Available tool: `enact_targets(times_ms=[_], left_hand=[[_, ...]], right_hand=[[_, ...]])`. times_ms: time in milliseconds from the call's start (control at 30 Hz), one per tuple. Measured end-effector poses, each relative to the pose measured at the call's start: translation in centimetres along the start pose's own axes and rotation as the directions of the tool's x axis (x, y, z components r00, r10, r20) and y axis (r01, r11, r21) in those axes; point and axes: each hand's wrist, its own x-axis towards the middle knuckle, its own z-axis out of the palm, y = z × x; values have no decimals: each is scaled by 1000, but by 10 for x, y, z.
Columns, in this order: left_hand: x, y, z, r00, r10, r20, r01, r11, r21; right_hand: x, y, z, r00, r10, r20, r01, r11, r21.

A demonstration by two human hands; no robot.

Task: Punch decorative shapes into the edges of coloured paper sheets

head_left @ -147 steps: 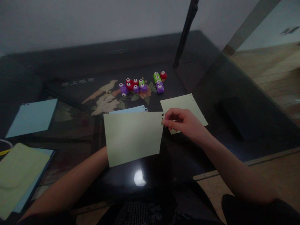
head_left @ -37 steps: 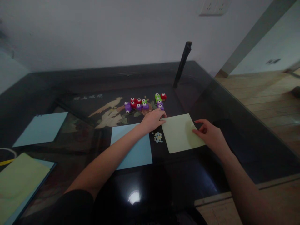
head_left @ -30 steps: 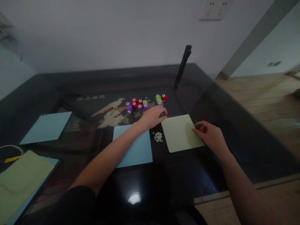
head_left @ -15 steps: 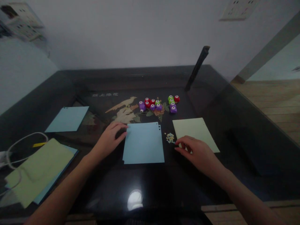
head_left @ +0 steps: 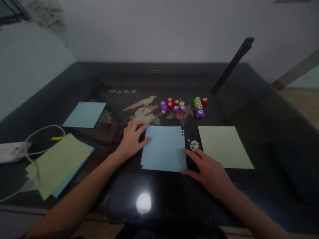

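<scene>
The right hand [head_left: 209, 169] and, slightly farther, left hand [head_left: 132, 139] have loose, unclenched grips, fingertips at opposite edges of offset, rectangular pale-blue paper sheets [head_left: 163, 149] on the dark glossy surface [head_left: 171, 199]. Probably light, flexible, easily creased; best held by those edges. Small punched holes [head_left: 182, 132] mark the far right corner.

paper bits [head_left: 194, 145] — too small to count; white block [head_left: 11, 152] — cut by left edge

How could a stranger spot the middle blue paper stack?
On the dark table, look to the middle, between the left hand and the right hand. The blue stack lies there, its sheets offset; unlike the blue sheet farther left, it has hands at both sides.
</scene>
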Motion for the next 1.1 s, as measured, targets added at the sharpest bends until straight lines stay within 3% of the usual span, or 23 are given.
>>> enact_targets(times_ms=[733,900,1000,1100], left_hand=[[1,2,-3,999,42,12,-42,999,-16],[2,1,-2,999,47,1,-47,998,-31],[1,2,-1,999,53,-3,-53,998,-36],[-1,5,-1,997,78,0,-78,996,-38]], right_hand=[[2,-4,1,998,67,-3,-67,998,18],[5,-5,-7,991,134,5,-130,949,286],[9,-5,-10,982,172,81,-188,800,570],[14,-4,-7,971,198,135,-235,679,696]])
